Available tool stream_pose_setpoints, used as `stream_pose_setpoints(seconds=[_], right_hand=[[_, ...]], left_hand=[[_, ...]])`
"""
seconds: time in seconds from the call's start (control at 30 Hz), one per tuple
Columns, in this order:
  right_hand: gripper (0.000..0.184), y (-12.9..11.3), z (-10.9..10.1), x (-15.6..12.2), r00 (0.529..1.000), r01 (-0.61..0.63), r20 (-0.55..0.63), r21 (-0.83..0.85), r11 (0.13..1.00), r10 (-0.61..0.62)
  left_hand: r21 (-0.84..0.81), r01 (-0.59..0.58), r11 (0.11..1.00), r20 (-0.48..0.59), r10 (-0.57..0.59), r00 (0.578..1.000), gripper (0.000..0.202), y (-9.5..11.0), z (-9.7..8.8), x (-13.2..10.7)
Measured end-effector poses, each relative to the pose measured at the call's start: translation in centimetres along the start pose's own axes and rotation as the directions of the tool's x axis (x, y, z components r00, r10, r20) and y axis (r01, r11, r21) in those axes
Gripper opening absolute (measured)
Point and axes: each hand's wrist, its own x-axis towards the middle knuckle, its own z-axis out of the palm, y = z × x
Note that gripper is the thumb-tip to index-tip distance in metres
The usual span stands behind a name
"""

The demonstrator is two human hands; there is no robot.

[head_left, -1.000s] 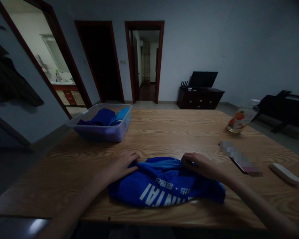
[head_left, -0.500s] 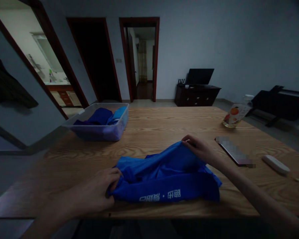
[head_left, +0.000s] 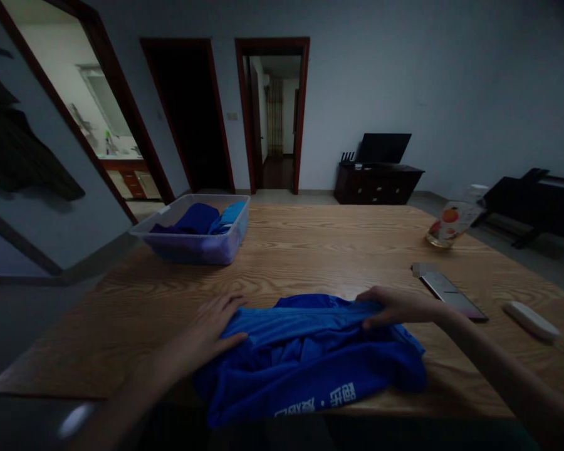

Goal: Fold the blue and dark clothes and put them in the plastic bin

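Head view: a blue shirt (head_left: 310, 357) lies crumpled on the near edge of the wooden bench (head_left: 310, 250), its lower part with white lettering hanging just over that edge. The left hand (head_left: 216, 326) lies flat on the shirt's left end, fingers spread, its grip released and pressing the cloth down. The right hand (head_left: 395, 307) rests at the shirt's far right edge, fingers curled around a fold of the blue cloth, grasping it.

Far left on the bench stands a clear plastic bin (head_left: 195, 241) with more blue clothes (head_left: 202, 219) inside. Right of the right hand, a dark phone (head_left: 454, 295) lies flat, and beyond it, nearer the right edge, a white remote (head_left: 531, 319). Farther back on the right stands a bottle (head_left: 454, 224) with fruit on its label. Behind the bench are two open doorways, a dark cabinet (head_left: 378, 183) with a screen on top, and a dim grey wall.
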Motion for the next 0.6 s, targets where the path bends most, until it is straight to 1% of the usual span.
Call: stream_pose_setpoints(seconds=[0.07, 0.13, 0.2, 0.27, 0.3, 0.37, 0.43, 0.47, 0.5, 0.53, 0.57, 0.6], right_hand=[[0.037, 0.2, -0.1, -0.3, 1.0, 0.005, -0.006, -0.05, 0.999, -0.005], [0.033, 0.7, -0.2, -0.7, 0.996, 0.041, -0.071, -0.061, 0.997, -0.045], [0.039, 1.4, -0.5, -1.3, 0.988, 0.051, -0.146, -0.029, 0.998, -0.055], [0.05, 2.0, -1.1, -1.9, 0.971, 0.036, -0.239, 0.021, 0.999, -0.03], [0.054, 2.2, -1.5, -2.1, 0.953, 0.035, -0.303, 0.042, 0.999, -0.021], [0.059, 2.3, -3.0, -2.5, 0.909, 0.072, -0.416, 0.06, 0.996, -0.041], [0.058, 1.9, -5.3, -2.9, 0.879, 0.118, -0.469, 0.046, 0.992, -0.083], [0.057, 1.5, -6.8, -3.1, 0.876, 0.127, -0.473, 0.034, 0.991, -0.096], [0.056, 1.1, -8.6, -3.3, 0.872, 0.126, -0.48, 0.02, 0.992, -0.101], [0.054, 0.6, -10.6, -3.6, 0.859, 0.12, -0.501, 0.007, 0.993, -0.1], [0.053, 0.0, -12.8, -3.8, 0.836, 0.108, -0.54, -0.008, 0.994, -0.095], [0.051, -0.6, -15.1, -4.2, 0.802, 0.095, -0.59, -0.023, 0.995, -0.091]], left_hand=[[0.017, -0.057, 0.998, 0.036, 0.056, 0.998, 0.076, -0.9, 0.7, 2.1], [-0.009, -0.124, 0.992, 0.069, 0.124, 0.99, 0.071, -1.6, 1.0, 3.6], [-0.051, -0.203, 0.978, 0.082, 0.207, 0.975, 0.053, -1.9, 0.9, 4.5], [-0.075, -0.268, 0.96, 0.1, 0.275, 0.956, 0.031, -1.7, 0.4, 5.0], [-0.075, -0.281, 0.957, 0.121, 0.288, 0.95, 0.023, -1.5, 0.0, 5.2], [-0.067, -0.279, 0.958, 0.167, 0.286, 0.943, 0.017, -0.9, -1.1, 5.7], [-0.049, -0.272, 0.961, 0.177, 0.276, 0.945, 0.02, -0.2, -3.2, 6.7], [-0.034, -0.278, 0.96, 0.157, 0.28, 0.947, 0.023, 0.1, -4.8, 7.5], [-0.01, -0.285, 0.959, 0.119, 0.284, 0.951, 0.028, 0.4, -6.8, 8.4], [0.023, -0.282, 0.959, 0.069, 0.28, 0.958, 0.032, 0.8, -9.3, 9.5], [0.051, -0.28, 0.959, 0.017, 0.279, 0.96, 0.035, 1.3, -12.2, 10.7], [0.087, -0.272, 0.958, -0.038, 0.276, 0.96, 0.036, 1.9, -15.4, 11.9]])
